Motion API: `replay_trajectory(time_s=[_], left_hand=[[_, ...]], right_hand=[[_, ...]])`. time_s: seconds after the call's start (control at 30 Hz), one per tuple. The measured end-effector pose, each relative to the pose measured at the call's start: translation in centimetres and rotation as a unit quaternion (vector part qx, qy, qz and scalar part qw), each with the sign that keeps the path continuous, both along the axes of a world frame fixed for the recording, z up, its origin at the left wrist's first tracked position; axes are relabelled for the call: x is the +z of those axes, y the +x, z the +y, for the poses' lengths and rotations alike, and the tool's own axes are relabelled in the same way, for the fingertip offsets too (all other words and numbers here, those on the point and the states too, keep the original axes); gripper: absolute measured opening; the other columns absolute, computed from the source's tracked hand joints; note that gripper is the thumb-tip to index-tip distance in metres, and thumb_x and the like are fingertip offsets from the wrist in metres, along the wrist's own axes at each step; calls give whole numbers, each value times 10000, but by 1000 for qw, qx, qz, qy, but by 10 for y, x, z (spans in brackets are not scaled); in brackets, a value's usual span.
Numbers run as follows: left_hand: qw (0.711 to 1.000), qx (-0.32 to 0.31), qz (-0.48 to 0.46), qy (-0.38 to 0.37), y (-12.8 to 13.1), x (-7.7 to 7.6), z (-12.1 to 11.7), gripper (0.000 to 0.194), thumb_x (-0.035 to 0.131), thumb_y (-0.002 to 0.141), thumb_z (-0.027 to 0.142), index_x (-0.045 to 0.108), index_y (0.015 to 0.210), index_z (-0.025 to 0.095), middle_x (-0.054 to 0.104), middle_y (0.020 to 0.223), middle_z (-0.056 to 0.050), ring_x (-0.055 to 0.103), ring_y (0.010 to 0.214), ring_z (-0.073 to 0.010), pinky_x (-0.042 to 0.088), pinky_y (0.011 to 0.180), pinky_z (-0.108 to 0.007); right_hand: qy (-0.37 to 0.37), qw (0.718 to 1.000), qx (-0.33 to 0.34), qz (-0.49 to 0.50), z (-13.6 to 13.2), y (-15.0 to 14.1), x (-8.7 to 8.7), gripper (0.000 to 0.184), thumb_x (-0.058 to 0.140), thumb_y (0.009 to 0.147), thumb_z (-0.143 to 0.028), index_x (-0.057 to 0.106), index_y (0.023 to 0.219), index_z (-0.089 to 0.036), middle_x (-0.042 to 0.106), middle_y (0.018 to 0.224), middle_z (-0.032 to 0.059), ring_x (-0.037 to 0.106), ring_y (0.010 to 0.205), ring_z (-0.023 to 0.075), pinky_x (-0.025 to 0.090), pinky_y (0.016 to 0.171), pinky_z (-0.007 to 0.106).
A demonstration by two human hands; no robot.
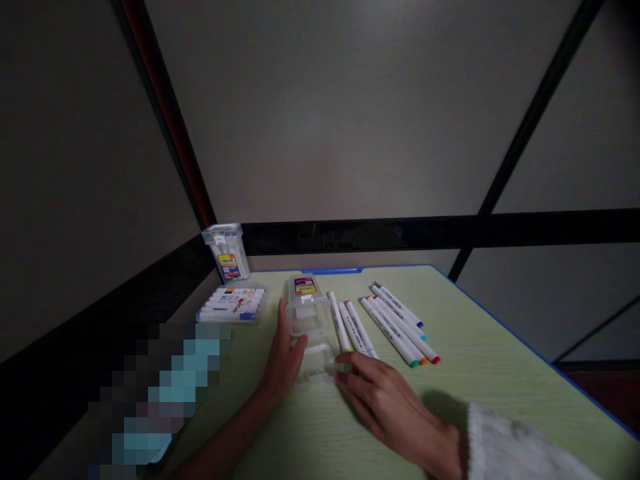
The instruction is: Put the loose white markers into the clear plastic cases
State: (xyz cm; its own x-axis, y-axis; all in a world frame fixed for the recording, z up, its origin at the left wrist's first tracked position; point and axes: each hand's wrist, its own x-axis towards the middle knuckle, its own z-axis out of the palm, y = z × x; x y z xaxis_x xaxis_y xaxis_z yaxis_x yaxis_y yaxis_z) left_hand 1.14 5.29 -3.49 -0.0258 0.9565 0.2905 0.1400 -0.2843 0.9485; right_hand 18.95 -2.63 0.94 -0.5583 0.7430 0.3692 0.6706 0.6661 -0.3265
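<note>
A clear plastic marker case (pixel 306 325) with a red, yellow and blue label lies on the table, its mouth toward me. Its clear lid (pixel 316 357) is folded open on the near side. My left hand (pixel 287 363) holds the case's left side, fingers along the wall and thumb near the hinge. At the lid's right edge, my right hand (pixel 383 397) pinches with thumb and fingers. Just right of the case lie three white markers (pixel 357 327). Farther right is a group of several white markers (pixel 395 327) with colored ends.
An upright marker case (pixel 227 253) stands at the table's back left corner. In front of it lies a flat case of markers (pixel 233 305). A pixelated area covers the left side. The green table (pixel 480 387) has a blue edge, with a wall behind it.
</note>
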Motion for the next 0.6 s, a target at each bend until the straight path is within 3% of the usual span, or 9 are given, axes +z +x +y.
replay_trajectory(time_s=[0.3,0.47,0.6], left_hand=[[999,11,-25,-27,2,3,4,771,495,665,122,227,1381,222,404,1384,-63,397,1250,-198,316,1023,-336],[999,12,-39,-30,3,5,5,739,508,660,105,278,1357,195,514,1288,-89,525,1130,-215,392,967,-348],[998,9,-50,-24,3,7,6,677,507,649,80,375,1302,198,540,1260,-68,520,1138,-212,417,944,-315]], right_hand=[[24,1000,-1,12,4,0,-6,229,397,879,-122,621,851,-158,586,1001,108,591,857,194,509,765,345],[41,999,0,23,6,0,-9,212,410,862,-117,614,828,-162,574,970,105,587,815,188,504,737,324],[41,999,-7,17,3,-1,-7,230,384,874,-124,611,856,-152,571,923,107,579,772,189,500,689,310]])
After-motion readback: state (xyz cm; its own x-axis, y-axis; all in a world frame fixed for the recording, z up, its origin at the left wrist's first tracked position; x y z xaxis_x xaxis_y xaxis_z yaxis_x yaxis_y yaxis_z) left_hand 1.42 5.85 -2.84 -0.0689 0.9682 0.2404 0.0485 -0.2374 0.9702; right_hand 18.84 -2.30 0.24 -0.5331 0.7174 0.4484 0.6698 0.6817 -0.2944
